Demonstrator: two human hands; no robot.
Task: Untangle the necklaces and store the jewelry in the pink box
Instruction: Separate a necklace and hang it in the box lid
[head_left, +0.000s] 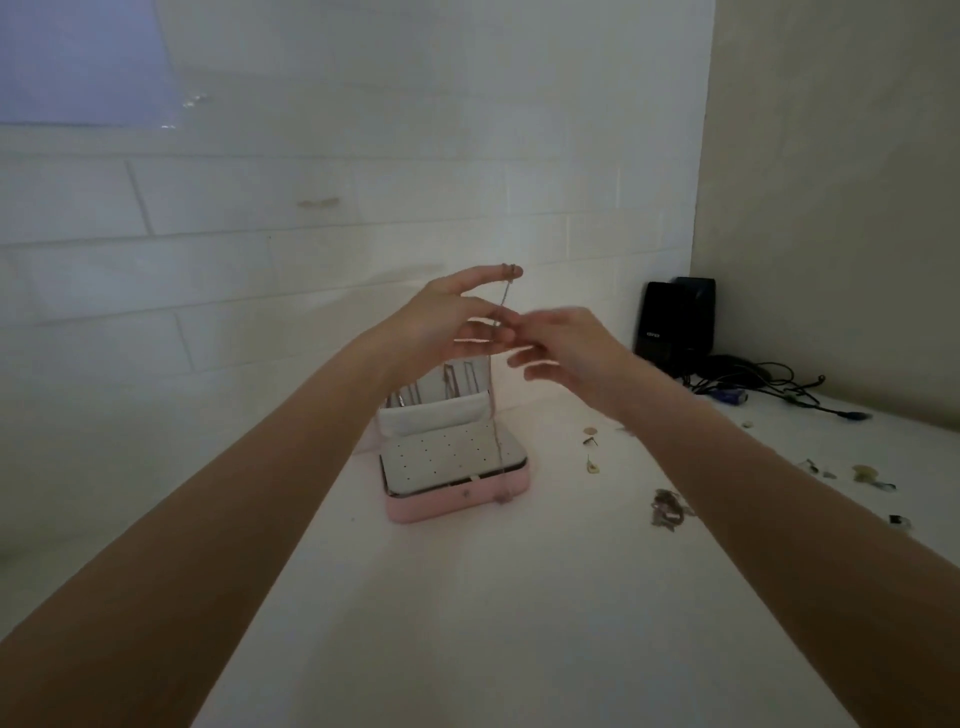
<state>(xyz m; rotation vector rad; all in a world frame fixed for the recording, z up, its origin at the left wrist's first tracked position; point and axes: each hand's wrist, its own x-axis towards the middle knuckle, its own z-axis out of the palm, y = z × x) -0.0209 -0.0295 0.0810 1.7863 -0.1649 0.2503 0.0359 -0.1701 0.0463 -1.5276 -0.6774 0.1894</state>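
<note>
Both hands are raised above the open pink box (457, 501), which stands on the white table (467, 623) with its lid upright. The left hand (447, 322) has its fingers mostly straight and spread; a thin necklace chain (503, 301) is looped over the tip of the raised index finger and hangs straight down from it. The chain passes just in front of the lower left fingers, continues past the right edge of the box's white perforated insert (447, 457), and its lower end dangles at the box's front pink rim. Whether the left thumb also pins the chain cannot be told.

The right hand (566, 348) is blurred, fingers apart and relaxed, with the fingertips reaching toward the left fingers and lying just beside the hanging chain; whether they touch it is unclear.

Inside the upright lid, below the left fingers, other chains (449, 387) hang above a white pocket. Below and to the right of the right fingers, a tangled clump of necklaces (667, 509) lies on the table, with small jewelry pieces (592, 452) nearer the box and more pieces (862, 475) farther right. Beyond the right fingers, a black speaker (670, 322) and cables (769, 384) sit by the wall.
</note>
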